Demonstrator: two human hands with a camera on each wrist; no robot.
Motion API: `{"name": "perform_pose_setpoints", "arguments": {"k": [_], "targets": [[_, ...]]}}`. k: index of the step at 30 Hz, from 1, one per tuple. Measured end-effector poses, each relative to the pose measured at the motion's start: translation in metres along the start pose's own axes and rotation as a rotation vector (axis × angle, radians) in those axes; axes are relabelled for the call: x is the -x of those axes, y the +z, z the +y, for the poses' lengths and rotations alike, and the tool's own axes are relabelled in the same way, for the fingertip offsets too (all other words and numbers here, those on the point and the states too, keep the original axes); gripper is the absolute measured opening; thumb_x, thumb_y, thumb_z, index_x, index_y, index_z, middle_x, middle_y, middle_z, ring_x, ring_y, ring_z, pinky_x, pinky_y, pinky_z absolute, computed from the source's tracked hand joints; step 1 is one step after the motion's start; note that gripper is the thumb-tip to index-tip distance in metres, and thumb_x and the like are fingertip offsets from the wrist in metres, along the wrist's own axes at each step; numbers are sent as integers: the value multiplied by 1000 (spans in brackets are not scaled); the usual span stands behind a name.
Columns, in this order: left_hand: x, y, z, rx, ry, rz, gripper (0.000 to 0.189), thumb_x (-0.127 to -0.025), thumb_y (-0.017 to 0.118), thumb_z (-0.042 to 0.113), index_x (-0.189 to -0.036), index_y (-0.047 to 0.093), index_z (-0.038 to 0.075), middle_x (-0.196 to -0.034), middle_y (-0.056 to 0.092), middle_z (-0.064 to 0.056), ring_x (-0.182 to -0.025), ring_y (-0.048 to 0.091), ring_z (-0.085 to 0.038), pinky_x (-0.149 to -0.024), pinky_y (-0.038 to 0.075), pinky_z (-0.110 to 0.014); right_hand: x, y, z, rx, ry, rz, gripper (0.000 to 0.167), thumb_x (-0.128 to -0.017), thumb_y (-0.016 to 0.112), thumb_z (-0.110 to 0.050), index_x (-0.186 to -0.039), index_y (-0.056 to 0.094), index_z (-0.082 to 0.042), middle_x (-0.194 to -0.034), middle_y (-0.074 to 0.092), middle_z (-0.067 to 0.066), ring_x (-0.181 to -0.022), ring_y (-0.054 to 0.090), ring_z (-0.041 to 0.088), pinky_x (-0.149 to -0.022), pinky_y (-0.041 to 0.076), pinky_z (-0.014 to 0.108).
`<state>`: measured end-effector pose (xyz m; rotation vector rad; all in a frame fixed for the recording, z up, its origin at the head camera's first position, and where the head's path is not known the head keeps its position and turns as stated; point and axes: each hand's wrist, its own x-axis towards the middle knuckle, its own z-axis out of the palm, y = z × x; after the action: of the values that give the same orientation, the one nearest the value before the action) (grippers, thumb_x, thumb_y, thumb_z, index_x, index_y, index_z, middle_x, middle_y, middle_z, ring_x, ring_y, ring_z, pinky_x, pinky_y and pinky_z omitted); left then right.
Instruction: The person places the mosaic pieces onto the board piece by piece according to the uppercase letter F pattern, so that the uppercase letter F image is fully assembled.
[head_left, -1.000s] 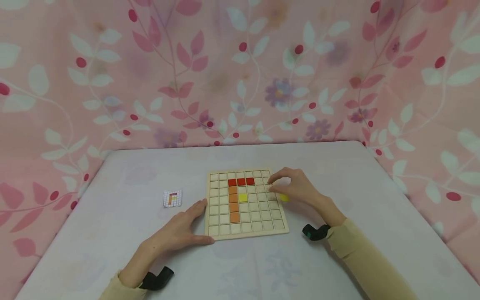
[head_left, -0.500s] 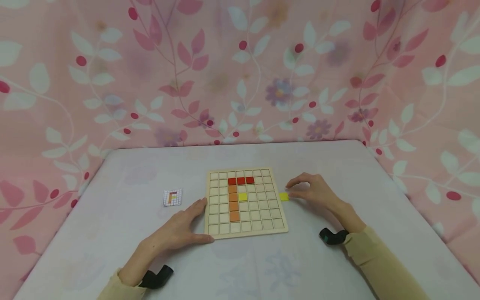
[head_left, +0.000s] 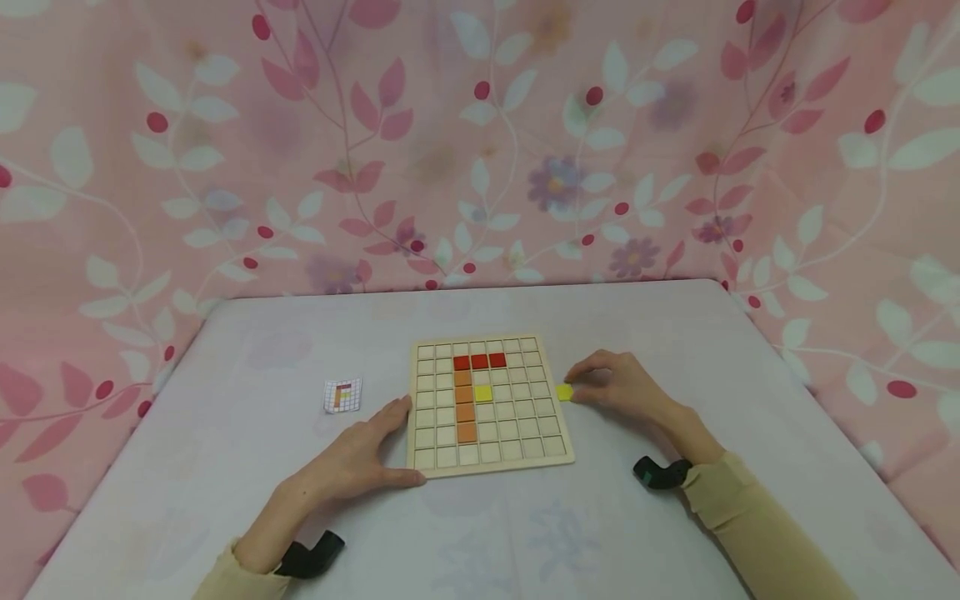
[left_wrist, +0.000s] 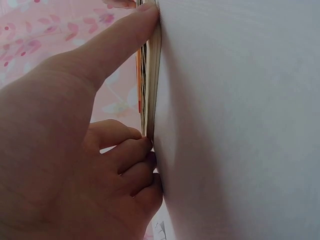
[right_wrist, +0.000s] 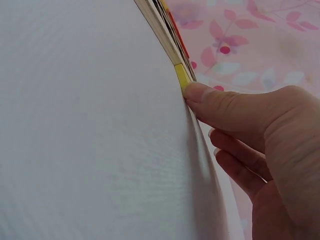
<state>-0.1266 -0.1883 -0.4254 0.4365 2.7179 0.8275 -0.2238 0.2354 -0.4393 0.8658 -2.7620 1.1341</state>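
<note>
A square wooden grid board [head_left: 480, 468] lies on the table with red tiles [head_left: 479, 362] in a row near its far side. Below them runs a column of orange tiles [head_left: 466, 412], and one yellow tile [head_left: 483, 393] sits beside it. Spread along the board's left edge, my left hand [head_left: 352, 462] touches it with index fingertip and thumb. To the right of the board, my right hand [head_left: 626, 387] pinches another yellow tile [right_wrist: 182, 75] between thumb and fingers, close to the board's edge. The fingers behind that tile are partly hidden in the right wrist view.
A small paper card [head_left: 342, 396] with a coloured grid pattern lies left of the board. White cloth covers the table [head_left: 525, 533]. A pink floral curtain [head_left: 480, 142] hangs behind it.
My right hand has drawn back from over the board's right side to the yellow tile beside it and now pinches that tile. My left hand stays at the board's left edge.
</note>
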Motion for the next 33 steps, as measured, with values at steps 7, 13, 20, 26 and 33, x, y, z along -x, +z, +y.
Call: {"name": "perform_pose_setpoints", "arguments": {"k": [7,13,20,26,33], "targets": [[-1,0,1,-3,5,-2,117,-71,81,63,-160,24,12,-165,27,-7,-152,24,-30,-119,28,-53,0,4,4,9,-59,30,24,-77,87,-16,-99,77,-19,-97,74,-10,-99,67,11,-92,52,34],[-1,-1,1,-8,0,-3,116,-71,81,63,-160,24,13,-165,26,-6,-152,24,-29,-119,29,-53,-1,4,7,-11,-101,35,23,-76,88,-15,-97,78,-18,-95,74,-10,-96,68,11,-90,52,27],[0,-2,3,-23,13,2,117,-71,81,63,-159,25,10,-165,27,-8,-151,25,-31,-119,29,-53,-2,1,-3,-23,-52,57,23,-76,88,-18,-97,79,-20,-96,74,-10,-98,67,12,-93,50,32],[0,-3,3,-28,14,3,117,-71,80,64,-159,25,11,-165,27,-9,-151,25,-32,-119,29,-54,-11,17,-28,-91,42,36,20,-78,87,-21,-96,79,-21,-96,73,-9,-101,65,13,-99,45,42],[1,-3,2,-13,13,-5,116,-72,81,63,-159,25,11,-165,26,-8,-152,25,-31,-119,29,-54,-32,43,-46,-89,-17,51,18,-78,86,-18,-94,79,-17,-93,73,-7,-96,65,12,-96,48,41]]}}
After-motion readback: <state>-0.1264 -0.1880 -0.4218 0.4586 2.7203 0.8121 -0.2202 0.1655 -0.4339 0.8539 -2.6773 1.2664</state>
